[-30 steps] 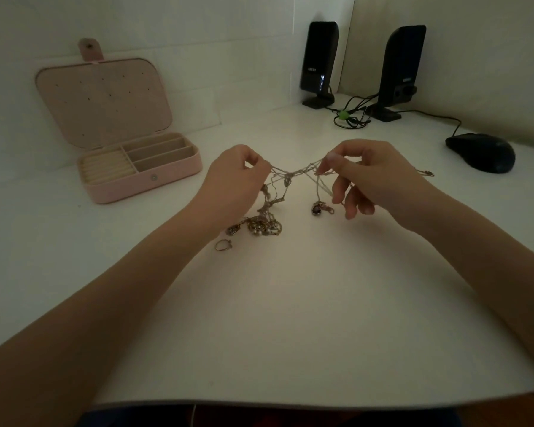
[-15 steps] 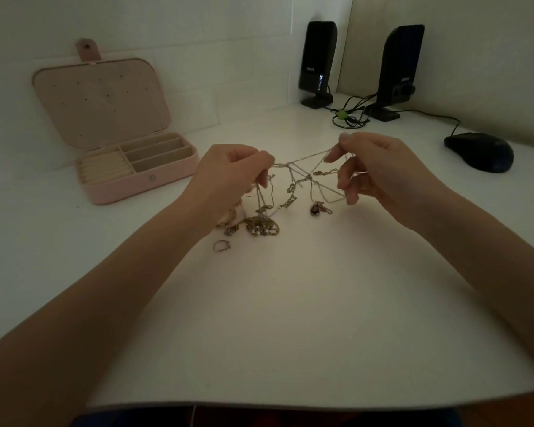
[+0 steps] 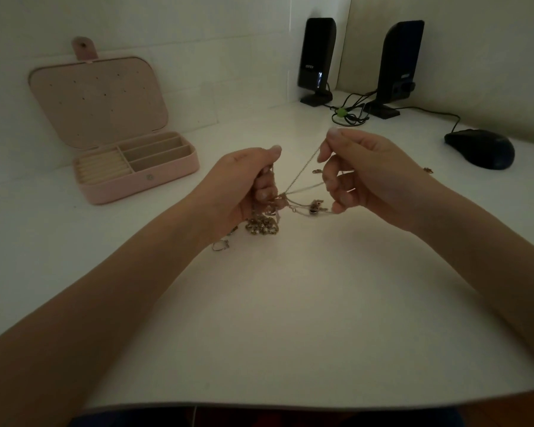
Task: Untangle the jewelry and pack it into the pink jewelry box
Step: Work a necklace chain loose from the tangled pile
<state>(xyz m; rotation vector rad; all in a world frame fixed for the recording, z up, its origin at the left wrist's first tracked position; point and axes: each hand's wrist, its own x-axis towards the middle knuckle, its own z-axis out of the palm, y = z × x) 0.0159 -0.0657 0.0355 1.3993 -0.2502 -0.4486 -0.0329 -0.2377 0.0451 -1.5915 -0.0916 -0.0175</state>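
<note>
A tangle of thin chains (image 3: pixel 301 180) stretches between both hands above the white table (image 3: pixel 290 303). My left hand (image 3: pixel 244 183) grips one bunch of the tangle, and a beaded clump (image 3: pixel 262 228) hangs from it onto the table. My right hand (image 3: pixel 364 174) pinches a chain between thumb and forefinger and hooks other strands with its lower fingers. A small dark pendant (image 3: pixel 314 208) dangles between the hands. The pink jewelry box (image 3: pixel 136 177) stands open at the left, its lid upright and its compartments bare.
A loose ring (image 3: pixel 220 245) lies on the table under my left wrist. A small clasp piece (image 3: pixel 428 170) lies behind my right wrist. Two black speakers (image 3: pixel 316 60) with cables stand at the back, and a black mouse (image 3: pixel 480 148) sits at the right.
My right hand rose and turned, pulling one chain up steeply. My left hand dropped lower and closed tighter around the bunch, and the hands came closer together.
</note>
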